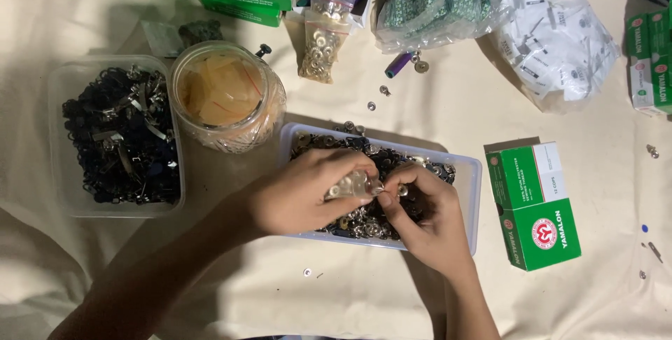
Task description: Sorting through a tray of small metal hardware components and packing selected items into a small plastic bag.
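Left hand (301, 193) and right hand (427, 217) pinch snaps (371, 187) — inside tray rim (476, 172).

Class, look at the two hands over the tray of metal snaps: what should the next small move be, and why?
Probably push the snap in the right hand into the small clear bag held by the left hand. Both hands meet above the clear tray of silver snaps, right fingertips pinching a piece at the bag's mouth.

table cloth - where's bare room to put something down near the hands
Bare cloth lies in front of the clear tray, between both forearms. Another patch sits between the tray and the green box. Crowded: behind the tray, with the jar, stud bag and loose studs.
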